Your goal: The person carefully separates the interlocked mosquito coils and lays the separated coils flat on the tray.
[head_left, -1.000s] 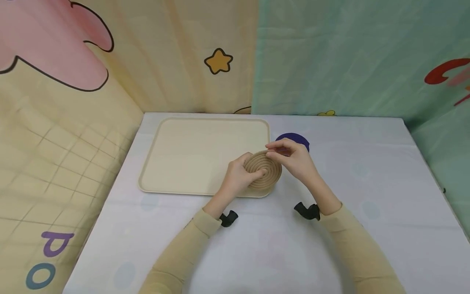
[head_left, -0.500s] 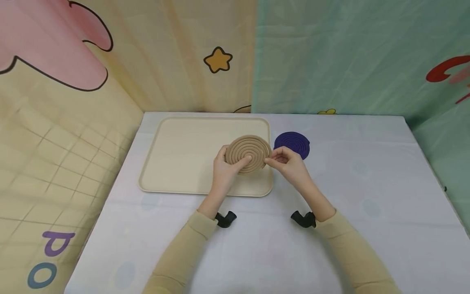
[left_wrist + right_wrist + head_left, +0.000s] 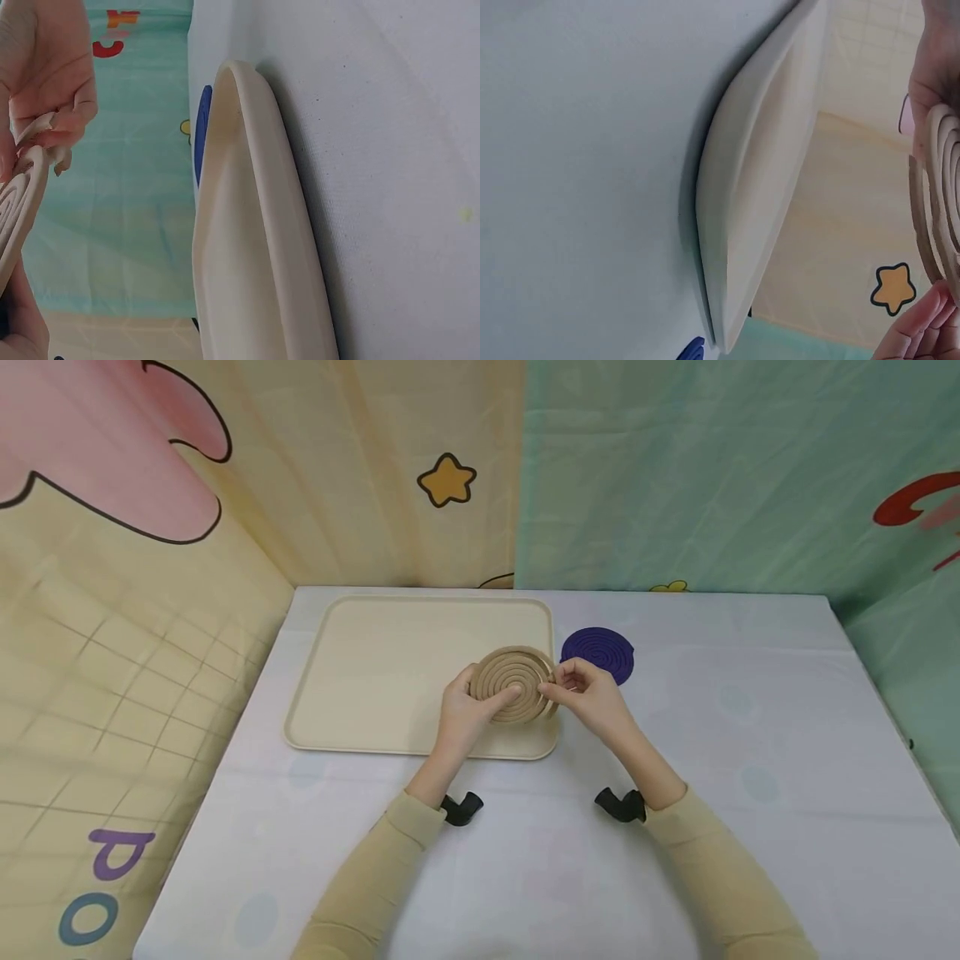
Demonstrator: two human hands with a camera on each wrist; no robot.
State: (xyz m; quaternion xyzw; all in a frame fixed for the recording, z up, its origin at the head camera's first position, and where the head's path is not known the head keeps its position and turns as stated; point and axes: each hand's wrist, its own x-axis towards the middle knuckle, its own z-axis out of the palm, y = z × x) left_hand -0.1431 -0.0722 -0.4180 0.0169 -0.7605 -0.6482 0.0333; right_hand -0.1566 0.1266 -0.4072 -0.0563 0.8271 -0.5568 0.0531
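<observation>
A tan, flat spiral coil (image 3: 495, 672) is held up over the right end of the cream tray (image 3: 390, 685). My left hand (image 3: 461, 714) grips its left side, with the thumb lying on the face near the centre. At the right edge, my right hand (image 3: 596, 700) pinches the coil's outer strand between thumb and fingertips. In the right wrist view that outer strand (image 3: 921, 217) stands slightly apart from the rest of the spiral. Just behind the right hand, a similar purple spiral coil (image 3: 600, 643) lies flat on the table.
The white-covered table (image 3: 750, 718) extends to the right of the tray and in front of it. Printed curtains (image 3: 675, 477) hang behind and at both sides. A black band piece (image 3: 621, 806) sits at the right wrist, another (image 3: 462, 810) at the left.
The tan coil moved left and away, then slightly back to the right. My right hand came down to pinch its outer strand, which now parts from the spiral; more of the purple coil shows.
</observation>
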